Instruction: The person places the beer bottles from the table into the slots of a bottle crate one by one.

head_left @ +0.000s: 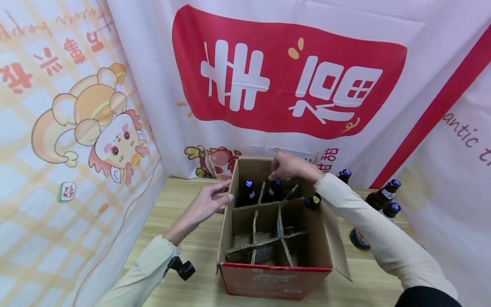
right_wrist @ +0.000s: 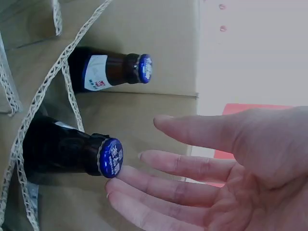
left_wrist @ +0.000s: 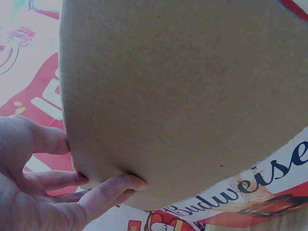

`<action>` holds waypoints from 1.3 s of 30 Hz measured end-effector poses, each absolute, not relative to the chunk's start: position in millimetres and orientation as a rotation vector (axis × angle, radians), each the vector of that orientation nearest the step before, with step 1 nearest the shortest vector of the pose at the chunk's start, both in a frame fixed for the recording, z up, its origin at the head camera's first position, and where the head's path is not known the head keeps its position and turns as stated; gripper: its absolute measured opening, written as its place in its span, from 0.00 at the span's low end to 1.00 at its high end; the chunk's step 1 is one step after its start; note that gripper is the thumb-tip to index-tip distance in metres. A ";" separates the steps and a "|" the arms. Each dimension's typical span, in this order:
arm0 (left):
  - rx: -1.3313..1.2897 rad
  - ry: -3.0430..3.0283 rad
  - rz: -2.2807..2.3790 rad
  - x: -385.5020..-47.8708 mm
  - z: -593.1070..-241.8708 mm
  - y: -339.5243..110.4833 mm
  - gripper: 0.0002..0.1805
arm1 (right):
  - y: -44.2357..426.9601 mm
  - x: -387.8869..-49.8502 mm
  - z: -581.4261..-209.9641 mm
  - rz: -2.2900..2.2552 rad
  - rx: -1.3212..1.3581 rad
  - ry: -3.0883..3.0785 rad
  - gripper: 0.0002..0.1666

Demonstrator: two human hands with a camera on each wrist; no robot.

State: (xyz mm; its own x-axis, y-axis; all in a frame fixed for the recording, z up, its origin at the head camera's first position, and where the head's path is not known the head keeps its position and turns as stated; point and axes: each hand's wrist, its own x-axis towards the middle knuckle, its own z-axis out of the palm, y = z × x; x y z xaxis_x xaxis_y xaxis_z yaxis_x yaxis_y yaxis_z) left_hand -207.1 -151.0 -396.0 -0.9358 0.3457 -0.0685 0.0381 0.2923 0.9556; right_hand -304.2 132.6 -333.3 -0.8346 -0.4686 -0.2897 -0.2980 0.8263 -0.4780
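A cardboard box with crossed dividers stands on the table. Two blue-capped bottles sit in its far compartments. The right hand is above the middle bottle; in the right wrist view, the hand has its fingers extended, fingertips beside that bottle's blue cap, not curled round it. At the box's left side is the left hand; in the left wrist view its fingertips press against the brown cardboard flap.
Several blue-capped bottles stand on the table right of the box, partly behind the right forearm. Near the box's right wall is a dark bottle top with a yellow mark. Printed cloth hangs behind and at the sides.
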 end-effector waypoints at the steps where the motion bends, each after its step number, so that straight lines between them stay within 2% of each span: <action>1: 0.352 2.300 1.690 -207.4 -396.1 -151.3 0.36 | 135.1 -303.7 -332.4 -0.626 -0.594 2.602 0.10; 13: 0.354 2.297 1.684 -206.9 -398.4 -153.6 0.35 | 158.6 -293.3 -327.4 -0.979 -0.549 2.567 0.10; 22: 0.366 2.309 1.667 -208.0 -397.6 -153.2 0.35 | 193.1 -286.2 -330.7 -1.210 -0.470 2.654 0.12; 32: 0.369 2.308 1.654 -209.8 -396.6 -152.0 0.35 | 227.8 -272.4 -347.5 -1.440 -0.552 2.768 0.14; 39: 0.381 2.298 1.662 -209.2 -396.3 -152.2 0.35 | 254.3 -259.1 -352.6 -1.465 -0.411 3.008 0.18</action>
State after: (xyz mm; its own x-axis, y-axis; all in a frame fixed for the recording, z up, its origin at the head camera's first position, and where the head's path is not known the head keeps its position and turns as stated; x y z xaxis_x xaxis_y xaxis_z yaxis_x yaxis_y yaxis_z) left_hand -209.2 -152.2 -396.3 -0.9263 0.3702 -0.0703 0.0493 0.3039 0.9514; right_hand -259.1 254.3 -352.6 -0.9444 -0.1157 0.3077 -0.3136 0.5979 -0.7377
